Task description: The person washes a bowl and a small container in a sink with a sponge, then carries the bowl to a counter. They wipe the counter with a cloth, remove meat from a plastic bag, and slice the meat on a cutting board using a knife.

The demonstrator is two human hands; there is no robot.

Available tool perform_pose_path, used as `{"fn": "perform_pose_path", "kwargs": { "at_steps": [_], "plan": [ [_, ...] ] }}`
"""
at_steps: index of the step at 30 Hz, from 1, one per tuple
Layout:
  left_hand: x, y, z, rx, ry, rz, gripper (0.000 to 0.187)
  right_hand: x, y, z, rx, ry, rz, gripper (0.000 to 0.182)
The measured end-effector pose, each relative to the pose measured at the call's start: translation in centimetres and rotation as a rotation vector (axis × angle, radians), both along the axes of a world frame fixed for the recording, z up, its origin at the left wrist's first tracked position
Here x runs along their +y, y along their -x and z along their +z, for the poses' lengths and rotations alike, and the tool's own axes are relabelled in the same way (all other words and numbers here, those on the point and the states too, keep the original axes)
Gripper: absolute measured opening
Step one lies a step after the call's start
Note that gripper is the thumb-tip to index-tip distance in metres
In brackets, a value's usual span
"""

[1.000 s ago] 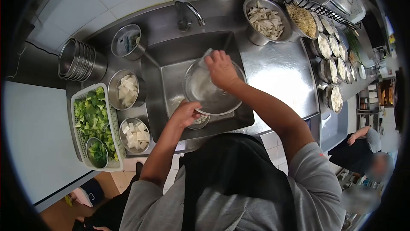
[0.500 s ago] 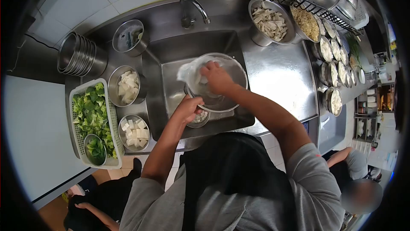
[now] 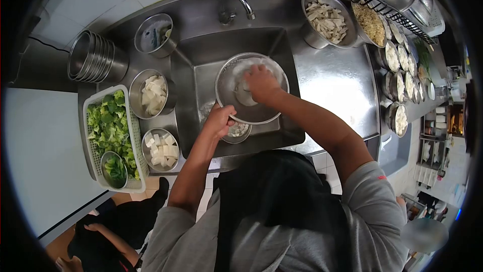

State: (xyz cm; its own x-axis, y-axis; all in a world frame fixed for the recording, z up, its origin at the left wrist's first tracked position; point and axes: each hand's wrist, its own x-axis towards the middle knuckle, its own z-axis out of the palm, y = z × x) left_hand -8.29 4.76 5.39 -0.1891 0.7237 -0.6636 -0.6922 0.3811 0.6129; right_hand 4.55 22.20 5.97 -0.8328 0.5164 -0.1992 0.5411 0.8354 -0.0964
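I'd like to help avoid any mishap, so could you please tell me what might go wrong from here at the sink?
The left hand grips the large metal bowl at its rim; the bowl could slip or tip. It appears to overhang a smaller bowl holding white pieces, so drips might reach these. The right hand is inside the large metal bowl, amid something whitish; splashes might land on the uncovered white cubes beside the sink.

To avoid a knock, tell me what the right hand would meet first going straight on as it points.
The right hand would probably meet the inner wall of the metal bowl, toward the picture's upper left; its blurred pale contents may come sooner, as depth is unclear.
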Motion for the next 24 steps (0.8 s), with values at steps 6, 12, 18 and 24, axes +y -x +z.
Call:
{"fn": "perform_pose_path", "kwargs": {
  "at_steps": [6,12,18,24],
  "plan": [
    [0.5,-0.5,-0.9,0.011,-0.074,-0.149,0.028,-2.1,0.9,-2.3,0.182,0.622,-0.077,0.050],
    [-0.3,0.2,-1.7,0.006,0.038,-0.038,0.022,0.0,-0.4,-0.2,0.086,-0.136,0.117,0.041],
    [-0.3,-1.5,-5.5,-0.189,-0.029,0.140,0.028,-4.5,1.0,-1.2,0.065,0.506,-0.232,0.048],
    [0.3,-1.3,-2.1,-0.195,0.063,0.289,0.032,-6.5,0.5,3.1,-0.022,0.652,-0.083,0.052]
  ]
}}
